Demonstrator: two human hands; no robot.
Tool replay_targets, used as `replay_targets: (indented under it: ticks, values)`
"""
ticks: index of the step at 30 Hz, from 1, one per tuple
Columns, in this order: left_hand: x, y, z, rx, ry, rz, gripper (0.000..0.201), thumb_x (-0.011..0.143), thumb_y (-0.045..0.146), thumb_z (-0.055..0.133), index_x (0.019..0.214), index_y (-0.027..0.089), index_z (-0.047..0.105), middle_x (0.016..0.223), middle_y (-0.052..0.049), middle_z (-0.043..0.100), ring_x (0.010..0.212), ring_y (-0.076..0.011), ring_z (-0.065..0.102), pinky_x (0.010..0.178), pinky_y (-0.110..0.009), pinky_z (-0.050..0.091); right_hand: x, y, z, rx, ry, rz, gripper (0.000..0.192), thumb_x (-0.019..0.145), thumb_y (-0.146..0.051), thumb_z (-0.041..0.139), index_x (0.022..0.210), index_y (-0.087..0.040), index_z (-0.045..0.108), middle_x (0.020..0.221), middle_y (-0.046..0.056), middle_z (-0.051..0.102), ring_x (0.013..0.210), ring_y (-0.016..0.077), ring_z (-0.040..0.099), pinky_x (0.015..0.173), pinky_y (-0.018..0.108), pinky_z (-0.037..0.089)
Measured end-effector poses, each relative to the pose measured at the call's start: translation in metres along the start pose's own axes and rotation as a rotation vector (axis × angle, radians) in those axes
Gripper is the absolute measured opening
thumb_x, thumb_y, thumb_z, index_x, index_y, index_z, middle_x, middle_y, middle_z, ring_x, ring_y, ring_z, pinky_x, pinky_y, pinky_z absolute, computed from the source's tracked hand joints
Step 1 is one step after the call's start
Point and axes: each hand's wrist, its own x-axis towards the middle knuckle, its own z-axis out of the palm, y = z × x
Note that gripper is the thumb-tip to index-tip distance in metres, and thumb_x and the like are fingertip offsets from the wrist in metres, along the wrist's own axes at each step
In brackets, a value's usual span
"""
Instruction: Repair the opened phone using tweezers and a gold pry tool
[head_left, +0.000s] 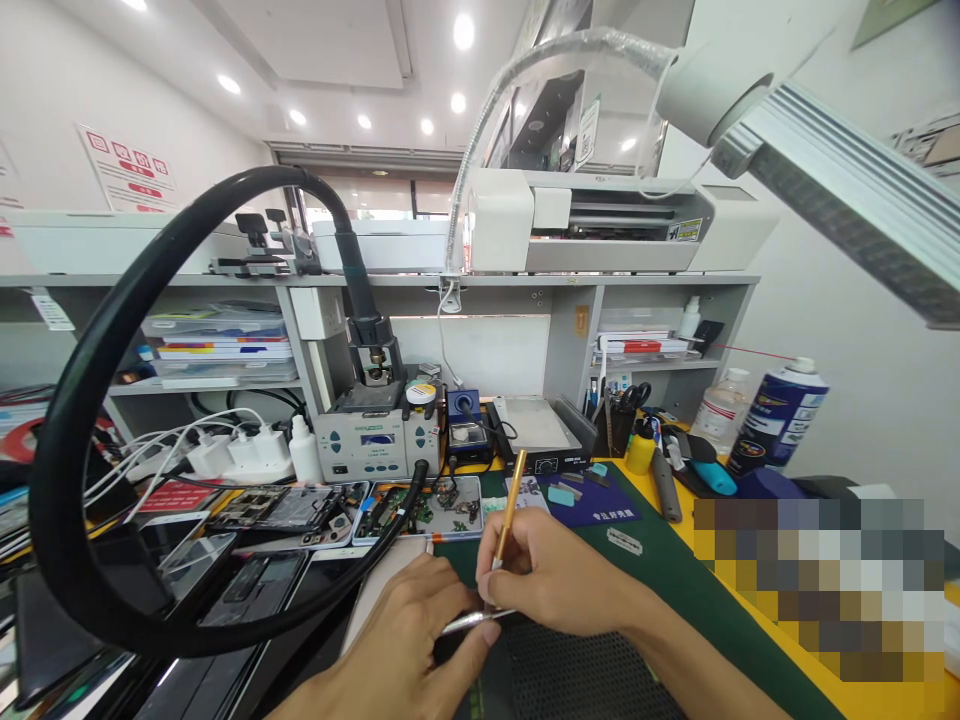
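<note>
My right hand is closed in a pen grip around a slim gold-handled tool. The tool stands tilted, and its lower end goes down behind my fingers. My left hand pinches a thin silver-edged piece between thumb and fingers; most of it is hidden, so I cannot tell its kind. The tool's lower end is close to this piece, but contact is hidden. Both hands are close together above a black textured mat on the green work mat.
Left are several phones and a tray of small parts. A black hose loops from the rework station. A razor blade lies right of my hands. A spray can stands farther right; a lamp hangs above.
</note>
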Motion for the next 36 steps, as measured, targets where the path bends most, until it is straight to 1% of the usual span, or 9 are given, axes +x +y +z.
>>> replay_targets:
  ticks: [13, 21, 36]
  values:
    - [0.0012, -0.0005, 0.0007, -0.002, -0.011, -0.018, 0.023, 0.1, 0.023, 0.053, 0.087, 0.019, 0.072, 0.082, -0.008, 0.069, 0.077, -0.0237, 0.063, 0.069, -0.036, 0.047, -0.001, 0.0003, 0.0023, 0.005, 0.008, -0.005, 0.008, 0.075, -0.011, 0.069, 0.079, -0.017, 0.067, 0.067, -0.005, 0.061, 0.061, 0.0097, 0.052, 0.054, 0.019, 0.04]
    - [-0.0001, -0.0015, 0.0001, 0.005, -0.018, -0.028, 0.024, 0.1, 0.024, 0.053, 0.087, 0.018, 0.072, 0.082, -0.009, 0.069, 0.077, -0.0246, 0.063, 0.069, -0.037, 0.048, -0.0006, -0.0026, 0.0024, 0.007, -0.004, -0.012, 0.007, 0.076, -0.01, 0.069, 0.078, -0.017, 0.067, 0.064, -0.006, 0.059, 0.057, 0.0088, 0.048, 0.051, 0.02, 0.037]
    - [-0.0003, -0.0014, -0.0011, 0.039, -0.033, -0.034, 0.024, 0.1, 0.026, 0.052, 0.087, 0.019, 0.071, 0.081, -0.009, 0.068, 0.076, -0.0247, 0.063, 0.068, -0.037, 0.049, -0.0014, -0.0026, 0.0018, 0.015, -0.017, -0.002, 0.008, 0.075, -0.011, 0.072, 0.079, -0.017, 0.068, 0.064, -0.006, 0.059, 0.057, 0.0086, 0.049, 0.052, 0.02, 0.037]
